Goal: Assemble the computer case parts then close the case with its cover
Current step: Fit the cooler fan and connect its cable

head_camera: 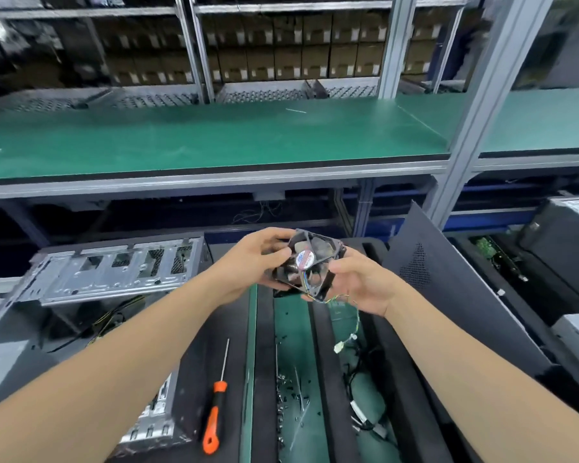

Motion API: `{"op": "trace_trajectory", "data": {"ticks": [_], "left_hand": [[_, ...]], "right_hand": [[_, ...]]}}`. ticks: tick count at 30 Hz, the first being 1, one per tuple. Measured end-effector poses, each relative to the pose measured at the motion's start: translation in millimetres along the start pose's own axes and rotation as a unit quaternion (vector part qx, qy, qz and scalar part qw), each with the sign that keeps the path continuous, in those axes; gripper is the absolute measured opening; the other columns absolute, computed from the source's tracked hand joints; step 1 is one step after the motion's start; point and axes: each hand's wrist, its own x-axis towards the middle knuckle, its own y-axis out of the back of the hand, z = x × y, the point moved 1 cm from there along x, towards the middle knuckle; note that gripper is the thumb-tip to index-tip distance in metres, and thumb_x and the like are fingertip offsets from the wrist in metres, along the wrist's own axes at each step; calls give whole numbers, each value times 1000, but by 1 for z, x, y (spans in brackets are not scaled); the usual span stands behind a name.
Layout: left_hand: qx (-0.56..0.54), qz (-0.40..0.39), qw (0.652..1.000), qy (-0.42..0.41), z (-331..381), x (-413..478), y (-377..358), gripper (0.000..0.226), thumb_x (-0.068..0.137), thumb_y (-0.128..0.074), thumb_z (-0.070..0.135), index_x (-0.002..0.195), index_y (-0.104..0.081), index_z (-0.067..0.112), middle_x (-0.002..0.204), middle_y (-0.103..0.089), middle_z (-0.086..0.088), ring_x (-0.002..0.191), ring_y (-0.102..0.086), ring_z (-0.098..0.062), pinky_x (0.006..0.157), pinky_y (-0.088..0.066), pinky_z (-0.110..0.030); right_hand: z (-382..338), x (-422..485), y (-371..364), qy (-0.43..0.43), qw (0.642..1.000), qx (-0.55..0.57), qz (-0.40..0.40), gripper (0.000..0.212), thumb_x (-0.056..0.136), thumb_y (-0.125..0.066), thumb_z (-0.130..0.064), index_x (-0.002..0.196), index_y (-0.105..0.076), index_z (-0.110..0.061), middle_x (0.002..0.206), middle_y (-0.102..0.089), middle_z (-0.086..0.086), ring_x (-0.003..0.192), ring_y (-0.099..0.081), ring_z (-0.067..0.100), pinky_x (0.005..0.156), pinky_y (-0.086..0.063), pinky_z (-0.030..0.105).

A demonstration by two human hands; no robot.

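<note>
the fan [310,259] is held up at mid-counter [291,329]. the left hand [254,262] curls its fingers [274,254] round the fan's 9 o'clock edge, and the right hand [365,285] cups the 4 o'clock corner. it looks light and stiff-framed, so grip the frame, not the blades or dangling wire [351,325].

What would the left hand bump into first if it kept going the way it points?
The fan: the left hand grips it, and the right hand holds its other side. What lies beyond them is unclear in depth.

Green-matted workbench [214,142] w/ alu frame post [482,105]; shelves [281,8] of cardboard boxes [315,58] behind.
</note>
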Motion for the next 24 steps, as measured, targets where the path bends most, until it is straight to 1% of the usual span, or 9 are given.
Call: {"op": "trace_trajectory", "data": {"ticks": [2,5,8,10,12,14,17,20,24], "left_hand": [[-16,9,1000,15,6,-13,4,34,103,-61,15,134,-63,28,121,-69,-9,105,-73,-32,80,-63,-51],[-61,3,997,39,7,-35,13,34,103,-60,11,134,-63,26,121,-71,-15,109,-71,-38,82,-61,-53],[-113,54,991,53,5,-54,27,33,100,-62,6,130,-63,19,115,-73,-18,108,-71,-42,83,-59,-59],[-138,99,984,48,4,-65,39,33,98,-62,1,128,-62,17,105,-74,-16,103,-73,-41,81,-59,-61],[-158,130,978,45,3,-77,53,33,98,-61,-3,125,-62,16,104,-71,-15,100,-74,-39,79,-59,-62],[-167,147,974,49,1,-88,69,35,98,-60,-5,125,-61,16,119,-65,-20,106,-71,-42,79,-58,-63],[-182,147,971,52,-2,-103,94,39,99,-57,-7,128,-60,18,131,-62,-21,113,-67,-46,80,-57,-65],[-199,145,968,46,-6,-119,120,44,99,-53,-10,131,-57,19,132,-66,-17,111,-69,-43,81,-57,-67],[-192,132,971,49,-12,-143,160,46,97,-57,-9,135,-54,17,134,-65,-14,117,-66,-44,81,-56,-67]], "right_hand": [[0,-1,-8,-1,1000,18,-1,51,99,-66,-18,149,-53,-13,148,-56,24,129,-60,45,102,-51,62],[1,2,-22,6,1000,18,-5,47,102,-65,-19,148,-54,-14,149,-56,21,130,-59,46,99,-54,58],[6,7,-36,14,999,23,27,46,102,-68,-19,146,-56,-10,148,-56,21,130,-60,45,96,-57,53],[8,10,-46,-12,999,8,42,51,98,-74,-20,144,-55,-7,144,-59,23,126,-63,45,91,-61,48],[9,13,-58,-45,997,-36,45,57,95,-78,-22,143,-52,-7,134,-66,23,117,-69,42,81,-63,41],[11,20,-72,-59,991,-109,46,55,94,-78,-22,140,-52,-6,122,-72,21,100,-74,34,73,-61,37],[15,36,-95,-67,976,-198,57,39,98,-72,-17,132,-58,-3,109,-77,18,74,-67,23,62,-56,31],[23,55,-123,-78,954,-286,52,20,102,-67,-18,115,-69,-3,106,-78,15,65,-63,18,52,-51,26],[39,80,-167,-74,939,-333,46,13,102,-67,-21,100,-73,-9,103,-78,13,59,-61,20,47,-49,27]]}}
